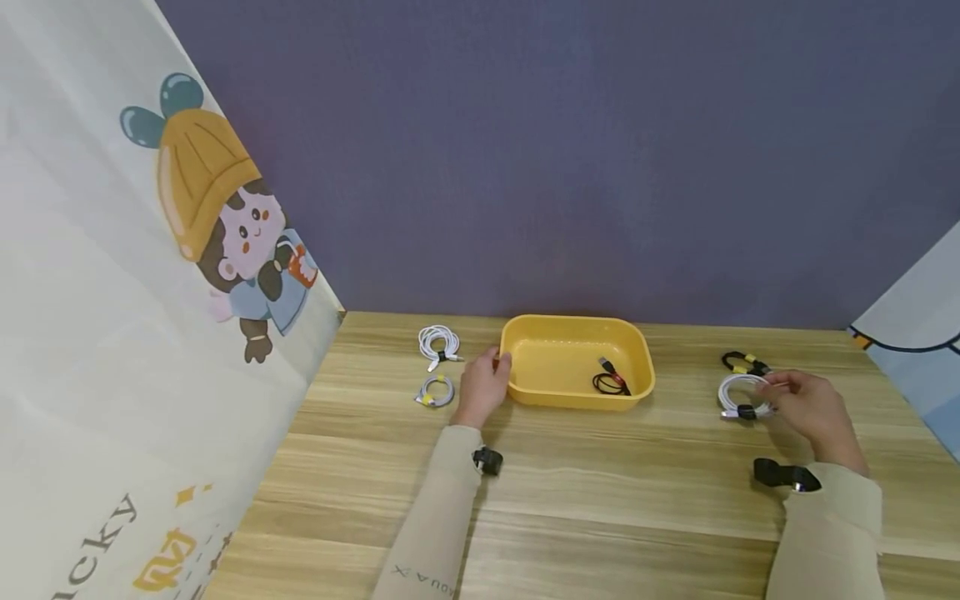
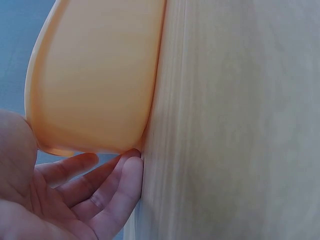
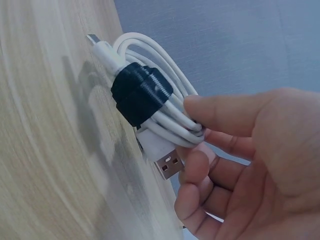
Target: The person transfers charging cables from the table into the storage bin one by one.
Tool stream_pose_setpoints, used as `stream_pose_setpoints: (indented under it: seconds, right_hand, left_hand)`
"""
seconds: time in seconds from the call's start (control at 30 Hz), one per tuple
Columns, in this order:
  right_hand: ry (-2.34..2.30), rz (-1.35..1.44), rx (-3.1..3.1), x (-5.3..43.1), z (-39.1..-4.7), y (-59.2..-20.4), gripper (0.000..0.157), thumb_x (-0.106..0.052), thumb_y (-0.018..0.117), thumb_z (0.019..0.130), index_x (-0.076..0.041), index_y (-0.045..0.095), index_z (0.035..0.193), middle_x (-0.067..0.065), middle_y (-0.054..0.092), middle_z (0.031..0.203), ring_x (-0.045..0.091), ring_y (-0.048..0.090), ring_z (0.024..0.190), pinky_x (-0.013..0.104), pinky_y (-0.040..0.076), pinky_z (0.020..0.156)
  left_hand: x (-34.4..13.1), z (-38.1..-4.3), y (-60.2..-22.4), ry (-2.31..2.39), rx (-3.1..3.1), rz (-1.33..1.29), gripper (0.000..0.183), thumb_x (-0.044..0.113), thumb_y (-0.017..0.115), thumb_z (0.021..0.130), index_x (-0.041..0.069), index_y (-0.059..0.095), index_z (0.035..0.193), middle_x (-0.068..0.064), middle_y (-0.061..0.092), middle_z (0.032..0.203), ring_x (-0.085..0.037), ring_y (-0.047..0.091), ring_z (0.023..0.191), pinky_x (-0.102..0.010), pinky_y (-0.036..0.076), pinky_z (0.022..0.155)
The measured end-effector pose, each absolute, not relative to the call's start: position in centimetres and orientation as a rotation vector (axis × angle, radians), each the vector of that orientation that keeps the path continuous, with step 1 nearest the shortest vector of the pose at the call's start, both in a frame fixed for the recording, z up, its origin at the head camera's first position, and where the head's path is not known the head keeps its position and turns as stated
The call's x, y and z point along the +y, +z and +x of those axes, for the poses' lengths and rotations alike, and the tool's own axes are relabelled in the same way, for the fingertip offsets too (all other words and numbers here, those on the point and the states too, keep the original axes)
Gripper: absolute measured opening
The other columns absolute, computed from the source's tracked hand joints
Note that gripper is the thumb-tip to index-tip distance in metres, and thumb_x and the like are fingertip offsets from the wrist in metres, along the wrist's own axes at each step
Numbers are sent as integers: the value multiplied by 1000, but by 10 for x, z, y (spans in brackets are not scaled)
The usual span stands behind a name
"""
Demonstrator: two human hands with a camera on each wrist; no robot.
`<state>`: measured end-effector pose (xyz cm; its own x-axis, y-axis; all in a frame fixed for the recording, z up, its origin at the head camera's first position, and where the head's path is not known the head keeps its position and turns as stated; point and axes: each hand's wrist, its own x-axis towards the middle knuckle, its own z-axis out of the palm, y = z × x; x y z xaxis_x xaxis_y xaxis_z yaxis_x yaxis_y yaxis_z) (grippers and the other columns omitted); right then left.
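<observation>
My right hand (image 1: pixel 813 408) pinches a coiled white USB cable (image 3: pixel 160 85) between thumb and fingers. A black strap (image 3: pixel 141 94) binds that coil, and its metal USB plug hangs toward the fingers. In the right wrist view the coil appears lifted off the table, casting a shadow. My left hand (image 1: pixel 482 387) grips the left end of a yellow plastic basket (image 1: pixel 570 402), thumb at the rim and fingers against the outer wall. Inside the basket, toward the right, lies a black USB cable (image 1: pixel 611 382) with a red tie.
Left of the basket lie a white cable coil (image 1: pixel 438 343) with a black strap and a smaller grey-white coil (image 1: pixel 437 391) with yellow ties. Just behind my right hand is a black cable (image 1: pixel 742 362) with yellow ties. A dark blue-grey panel (image 1: pixel 570 167) rises behind the wooden table (image 1: pixel 600 500).
</observation>
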<state>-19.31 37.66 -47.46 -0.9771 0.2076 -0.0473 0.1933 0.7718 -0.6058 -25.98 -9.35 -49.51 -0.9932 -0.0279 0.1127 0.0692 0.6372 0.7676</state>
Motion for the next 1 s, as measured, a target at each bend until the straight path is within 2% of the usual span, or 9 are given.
stream_pose_setpoints:
  seconds: [0.5,0.77,1.0]
  right_hand:
    - [1021,-350,-2960,373,-193,-467,53,-44,47,105,3,56,127,35,56,126,43,57,100,36,41,67]
    - [974,-341,-2937,365,-191,-459,50,-41,49,105,3,57,126,30,61,117,30,59,88,31,42,62]
    - [942,-323,-2938,361,-190,-453,48,-42,48,106,2,57,124,28,64,110,26,58,81,31,42,60]
  left_hand:
    - [-96,-256,-491,-1288,-2738,-37,37,31,49,107,10,67,132,-11,76,106,-32,71,94,-48,56,83]
    - [-97,-256,-490,-1298,-2738,-41,39,32,49,107,10,66,134,-11,76,109,-32,71,96,-48,56,85]
    - [-98,-254,-488,-1306,-2733,-46,39,33,49,107,11,66,134,-11,76,109,-33,71,97,-48,56,86]
